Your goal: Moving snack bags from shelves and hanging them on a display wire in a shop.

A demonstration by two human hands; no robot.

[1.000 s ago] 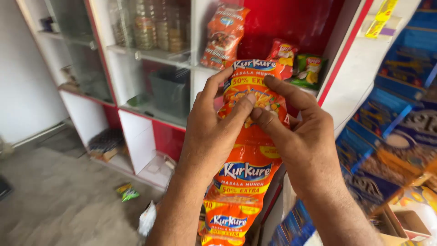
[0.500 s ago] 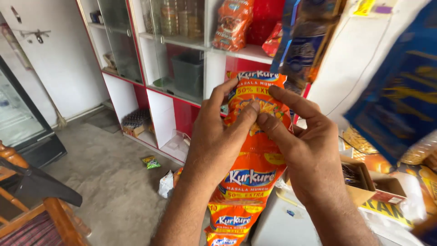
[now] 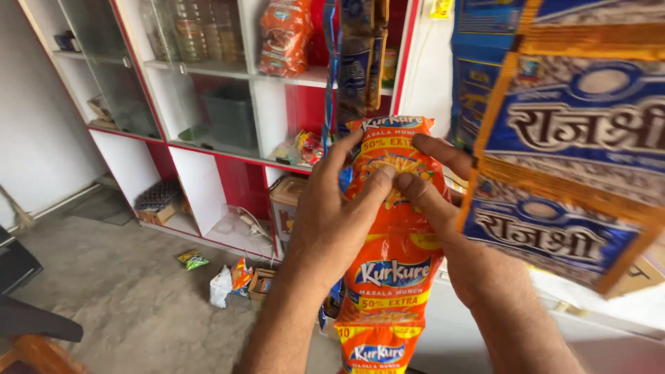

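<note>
Two hands meet at the centre of the frame on a hanging strip of orange snack packets (image 3: 391, 242). The left hand (image 3: 332, 215) and right hand (image 3: 443, 208) both pinch the top packet, fingers closed on it, thumbs touching. Blue and gold packets (image 3: 575, 159) hang at the right. A red and white shelf (image 3: 208, 145) fills the upper left.

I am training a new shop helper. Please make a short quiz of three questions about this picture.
1. True or false: both hands pinch the top packet of the orange snack packet strip.
2. What hangs closest to the camera, on the right?
A. blue and gold packets
B. a green bottle
3. Where do loose wrappers lie?

Key
1. True: left hand and right hand meet on it.
2. A
3. On the grey floor, near the red and white shelf unit.
</note>
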